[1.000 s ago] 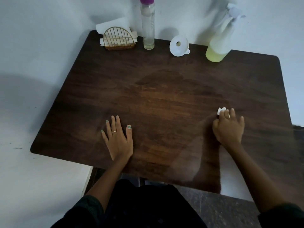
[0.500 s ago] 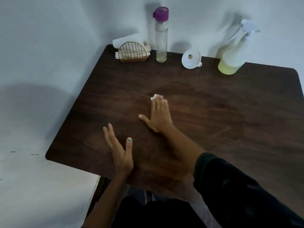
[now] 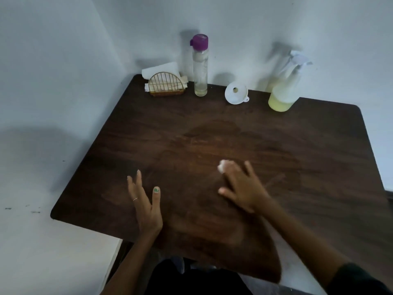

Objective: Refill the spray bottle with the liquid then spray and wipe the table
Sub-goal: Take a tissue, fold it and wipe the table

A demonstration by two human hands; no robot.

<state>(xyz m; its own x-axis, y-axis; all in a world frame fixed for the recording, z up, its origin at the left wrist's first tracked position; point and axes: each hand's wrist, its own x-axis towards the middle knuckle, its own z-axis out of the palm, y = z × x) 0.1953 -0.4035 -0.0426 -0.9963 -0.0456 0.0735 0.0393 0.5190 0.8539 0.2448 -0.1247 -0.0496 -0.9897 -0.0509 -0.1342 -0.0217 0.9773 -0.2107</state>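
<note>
Spray bottle (image 3: 284,90) stood at the table's (image 3: 319,145) far edge toward the right corner, against the wall, pale yellow liquid in its bottom part, trigger head blurred. Neither hand was on it.

Since half a second back, right hand (image 3: 242,188) had swept from the left-centre of the tabletop back toward the near middle. It was pressing a small white tissue wad (image 3: 222,166) onto the wood; fingers spread and mostly straight over it, only a bit of white showing past the fingertips. Whether any finger curled round the wad was unclear, motion blur. Left hand (image 3: 145,201) was about where it had been, near the front-left, fingers straight and spread, holding nothing, thin ring on one finger. Hands were apart.

Along the back edge, left to right: wire napkin holder (image 3: 165,85) with white napkins, tall clear bottle (image 3: 200,67) with purple cap, white funnel (image 3: 236,93) lying on its side, then the sprayer. All well apart from the hands, nothing between hands and the wiped patch.

A darker damp-looking patch showed mid-table, edges faint. Right forearm was smeared by blur. Dark sleeve cut off at the lower right corner; table's near-right corner out of view.
</note>
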